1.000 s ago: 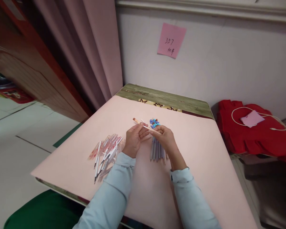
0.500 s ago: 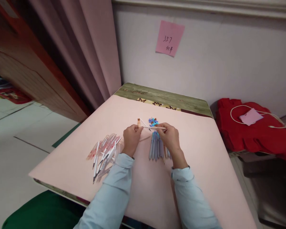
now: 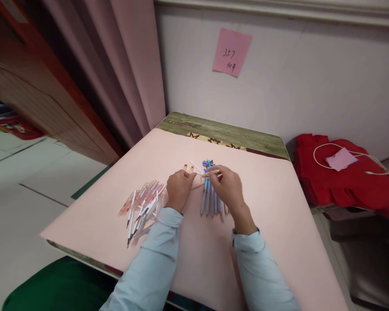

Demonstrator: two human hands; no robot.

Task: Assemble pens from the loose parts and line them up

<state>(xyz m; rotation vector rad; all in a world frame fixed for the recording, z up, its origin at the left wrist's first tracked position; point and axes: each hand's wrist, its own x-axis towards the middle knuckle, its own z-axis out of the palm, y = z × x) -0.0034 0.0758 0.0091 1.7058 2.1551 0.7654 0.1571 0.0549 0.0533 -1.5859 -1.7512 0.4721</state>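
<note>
My left hand [image 3: 179, 188] is closed around a slim pen part with a brown tip [image 3: 187, 167] that sticks up past the fingers. My right hand [image 3: 227, 187] pinches a thin white refill [image 3: 201, 171] just to the right of it. The two hands nearly touch over the pink table cover [image 3: 272, 207]. Under my right hand lies a row of grey-blue pens [image 3: 210, 203]. A small heap of blue and red caps [image 3: 208, 164] sits just beyond the fingers. A pile of white refills in clear wrappers [image 3: 143, 208] lies left of my left hand.
A pink note [image 3: 232, 52] hangs on the wall behind the table. A curtain [image 3: 126, 65] hangs at the back left. A red cloth with a white cord [image 3: 346, 177] lies to the right. A green seat [image 3: 58, 287] shows at the lower left.
The brown-tipped part has swung from slanting left to more upright in my left hand. My right hand has shifted slightly left and closer, with the white refill.
</note>
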